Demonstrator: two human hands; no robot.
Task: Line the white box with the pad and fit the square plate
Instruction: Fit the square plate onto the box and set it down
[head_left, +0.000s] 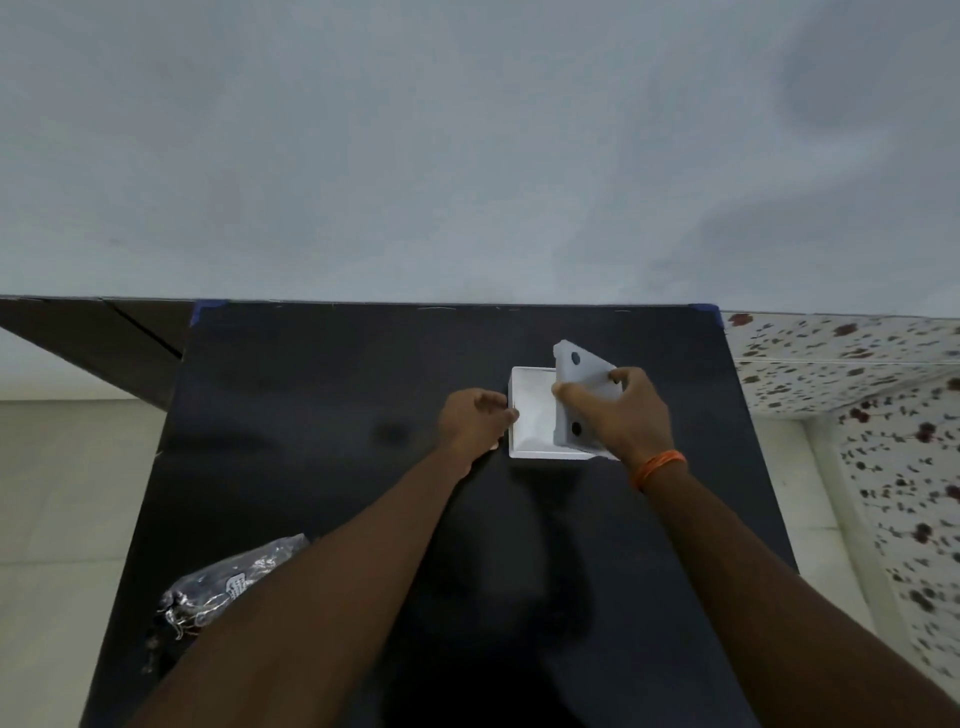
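An open white box stands on the black table right of centre. My right hand grips a pale grey square plate with dark round holes, held tilted over the right half of the box. My left hand rests against the box's left wall, fingertips touching the rim. The inside of the box looks white; whether a pad lies in it I cannot tell.
A crinkled clear plastic bag with dark contents lies at the table's near left edge. A grey wall stands behind the table. Tiled floor shows on both sides, flower-patterned to the right.
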